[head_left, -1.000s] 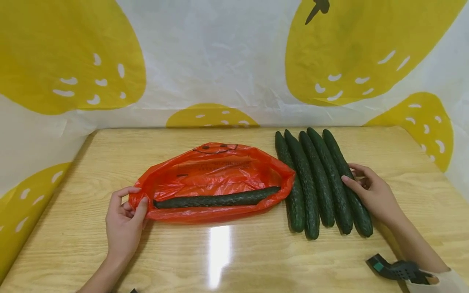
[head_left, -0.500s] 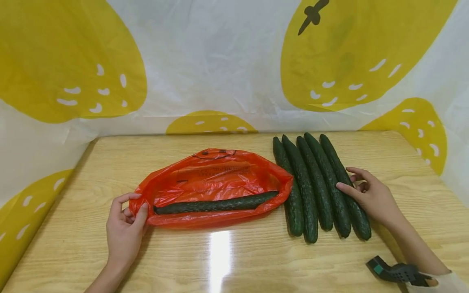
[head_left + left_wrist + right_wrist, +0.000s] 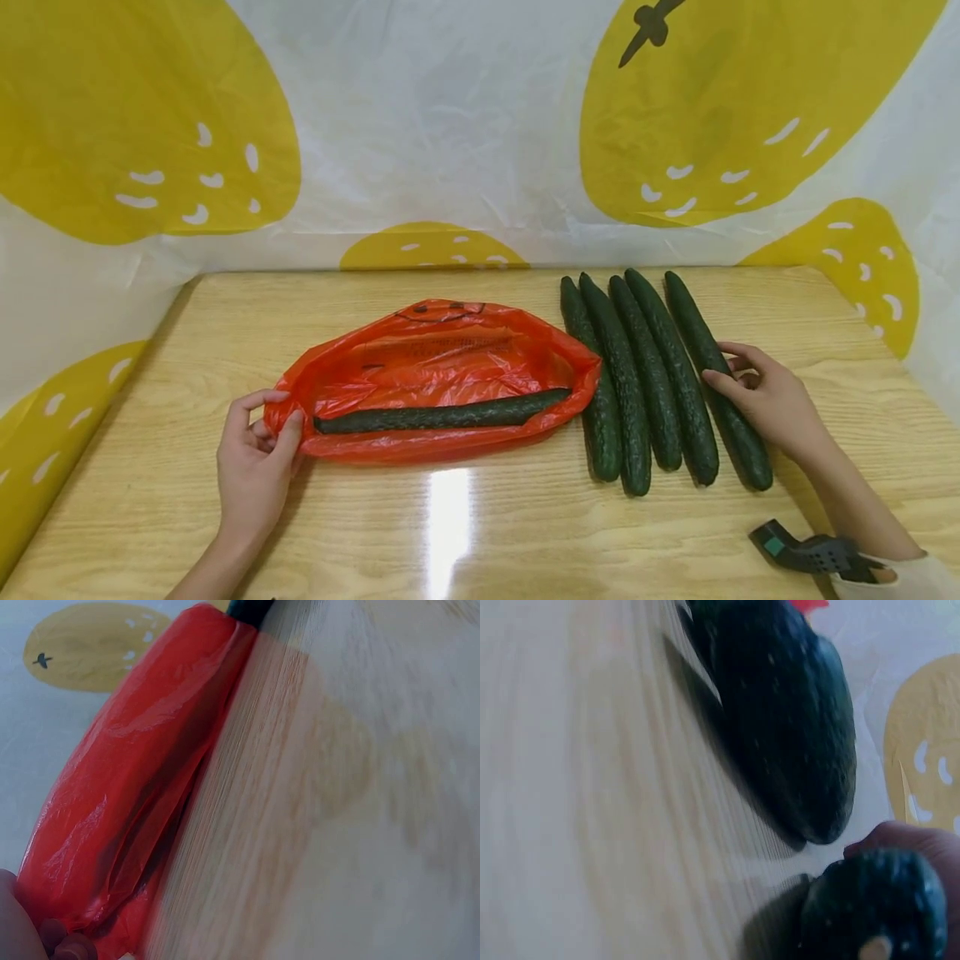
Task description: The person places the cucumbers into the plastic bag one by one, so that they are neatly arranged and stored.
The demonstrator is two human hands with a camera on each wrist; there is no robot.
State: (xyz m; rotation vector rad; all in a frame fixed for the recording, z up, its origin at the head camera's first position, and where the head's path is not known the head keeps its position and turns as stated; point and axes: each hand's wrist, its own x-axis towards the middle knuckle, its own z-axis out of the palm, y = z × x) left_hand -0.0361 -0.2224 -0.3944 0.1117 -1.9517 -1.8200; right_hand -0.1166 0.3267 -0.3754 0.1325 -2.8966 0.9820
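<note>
A red plastic bag (image 3: 450, 367) lies with its mouth spread, one dark green cucumber (image 3: 442, 417) lengthwise inside it. My left hand (image 3: 258, 462) pinches the bag's left end between thumb and fingers; the left wrist view shows the bag's side stretching away from those fingers. On the right, my right hand (image 3: 772, 404) grips the outermost cucumber (image 3: 716, 375) around its middle, thumb on top. Several more cucumbers (image 3: 652, 375) lie side by side just left of it, a narrow gap between. In the right wrist view the held cucumber's blunt end (image 3: 874, 907) faces the camera.
Everything sits on a light wooden table (image 3: 360, 533). A white cloth (image 3: 442, 125) printed with yellow fruit hangs behind and along the sides. The bag's right end overlaps the leftmost cucumber (image 3: 600, 433). A dark strap device (image 3: 817, 554) is on the right wrist.
The outermost cucumber has shifted slightly right with my right hand, opening a gap to its neighbour. My left hand and the bag stay put.
</note>
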